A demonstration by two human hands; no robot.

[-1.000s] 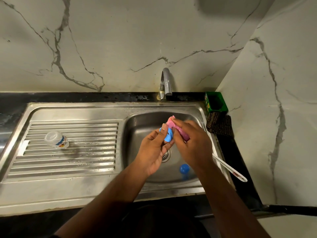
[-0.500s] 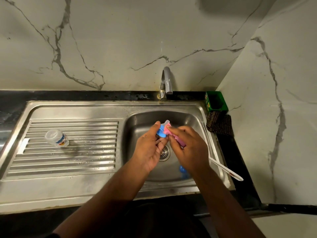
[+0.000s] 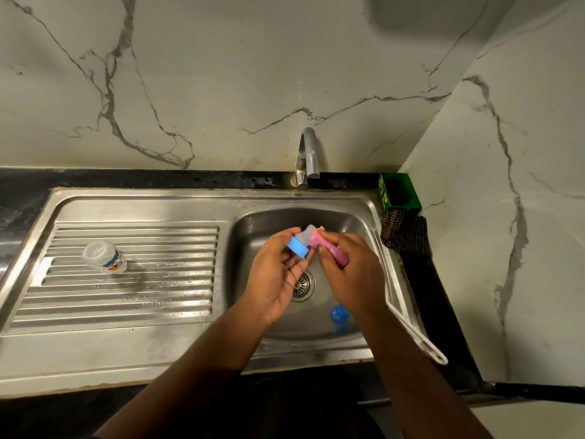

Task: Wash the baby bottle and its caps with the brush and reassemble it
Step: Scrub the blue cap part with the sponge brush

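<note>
While the left hand (image 3: 278, 274) pinches the blue ring cap (image 3: 297, 246) with its clear teat (image 3: 307, 235) over the sink (image 3: 373, 217), the right hand (image 3: 351, 274) is closed round the pink brush (image 3: 319, 245), whose head touches the teat. The white handle trails back past the wrist. Scrubbing well here probably means turning the cap in the fingertips so the bristles reach all round the teat and inside the ring, with light pressure and everything kept above the basin. The bottle (image 3: 104, 258) lies on the drainboard, well apart. A second blue cap (image 3: 339, 314) sits in the basin near the drain (image 3: 302, 285), apparently yet to be washed.
</note>
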